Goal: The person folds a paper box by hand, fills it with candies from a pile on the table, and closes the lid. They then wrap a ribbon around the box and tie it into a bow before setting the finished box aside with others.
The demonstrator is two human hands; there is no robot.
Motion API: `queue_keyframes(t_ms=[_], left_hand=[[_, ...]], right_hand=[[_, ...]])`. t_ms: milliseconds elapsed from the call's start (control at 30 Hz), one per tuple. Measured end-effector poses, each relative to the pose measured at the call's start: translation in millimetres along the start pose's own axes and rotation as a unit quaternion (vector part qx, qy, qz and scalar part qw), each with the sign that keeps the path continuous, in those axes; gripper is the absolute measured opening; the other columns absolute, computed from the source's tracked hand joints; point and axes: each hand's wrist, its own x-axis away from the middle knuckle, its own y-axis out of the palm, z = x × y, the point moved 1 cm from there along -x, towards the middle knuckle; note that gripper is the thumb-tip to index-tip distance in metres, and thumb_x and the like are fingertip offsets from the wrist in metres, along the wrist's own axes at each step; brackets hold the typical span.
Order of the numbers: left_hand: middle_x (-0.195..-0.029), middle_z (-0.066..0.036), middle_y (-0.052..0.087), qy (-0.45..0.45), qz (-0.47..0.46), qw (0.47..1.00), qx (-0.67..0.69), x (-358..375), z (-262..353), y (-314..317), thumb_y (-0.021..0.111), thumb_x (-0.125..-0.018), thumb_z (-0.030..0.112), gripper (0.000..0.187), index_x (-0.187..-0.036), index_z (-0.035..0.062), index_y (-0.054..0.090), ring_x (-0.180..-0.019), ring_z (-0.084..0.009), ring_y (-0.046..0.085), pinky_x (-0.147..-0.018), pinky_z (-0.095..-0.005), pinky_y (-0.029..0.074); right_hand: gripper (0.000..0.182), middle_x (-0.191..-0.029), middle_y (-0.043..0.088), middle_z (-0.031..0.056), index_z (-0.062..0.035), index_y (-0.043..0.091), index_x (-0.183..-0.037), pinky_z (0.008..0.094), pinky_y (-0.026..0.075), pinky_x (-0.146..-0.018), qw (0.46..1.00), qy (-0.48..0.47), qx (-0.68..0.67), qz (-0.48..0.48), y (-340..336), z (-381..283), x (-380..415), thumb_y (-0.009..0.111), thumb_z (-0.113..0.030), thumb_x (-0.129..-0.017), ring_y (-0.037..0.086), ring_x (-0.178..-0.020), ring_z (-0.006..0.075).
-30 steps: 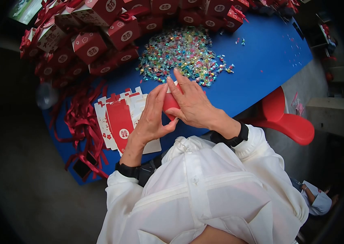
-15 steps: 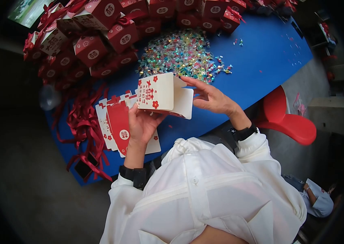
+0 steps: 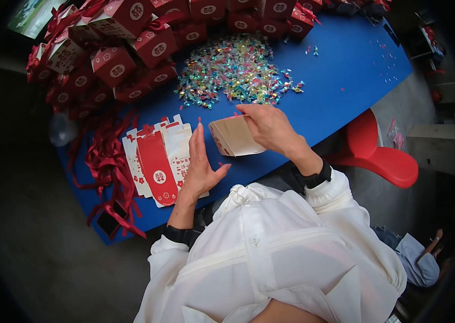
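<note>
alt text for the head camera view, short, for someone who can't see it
Seen from above, a person's right hand holds a half-folded paper box over a blue table, the left hand open beside flat box blanks. Beyond lie shiny wrapped candies, finished red boxes and red ribbons.

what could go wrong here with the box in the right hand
1. The right hand alone holds the half-folded box; the left hand is open beside it, so the flaps might spring back or crease.
2. The box hangs just in front of the candy pile, so a swing could scatter sweets.
3. The left hand lies over the flat blanks near the table edge and might nudge them off.
</note>
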Motion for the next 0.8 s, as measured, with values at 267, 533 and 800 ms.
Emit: queue_keyframes(t_ms=[267, 533, 800], left_hand=[[-0.136, -0.023, 0.035, -0.051, 0.109, 0.987, 0.111, -12, -16, 13, 0.088, -0.059, 0.015, 0.115, -0.144, 0.0027, 0.01, -0.127, -0.0367, 0.039, -0.104, -0.0421, 0.036], [-0.123, -0.017, 0.043, -0.004, 0.077, 0.997, 0.015, 1, -7, 7, 0.09, -0.056, 0.014, 0.115, -0.144, 0.0083, 0.016, -0.105, -0.0306, 0.053, -0.088, -0.0388, 0.046], [-0.148, -0.021, 0.026, 0.07, 0.005, 0.996, 0.06, -14, -26, -4, 0.091, -0.053, 0.02, 0.127, -0.148, 0.0116, 0.007, -0.13, -0.0383, 0.04, -0.105, -0.044, 0.038]], right_hand=[[0.036, -0.112, 0.062, 0.0175, -0.0007, 0.057, -0.121, 0.0388, 0.051, -0.083, 0.974, -0.051, -0.22, 0.023, 5, -11, -20, 0.06, -0.015, -0.087, 0.064, -0.096, 0.0299], [0.051, -0.125, 0.054, 0.0157, -0.0026, 0.045, -0.133, 0.0336, 0.038, -0.101, 0.897, 0.145, -0.416, -0.033, 29, 14, -7, 0.038, -0.041, -0.101, 0.05, -0.119, 0.0213], [0.043, -0.119, 0.058, 0.0149, -0.0015, 0.051, -0.128, 0.0346, 0.038, -0.101, 0.885, 0.09, -0.443, -0.109, 41, 26, -15, 0.042, -0.033, -0.1, 0.052, -0.115, 0.0232]])
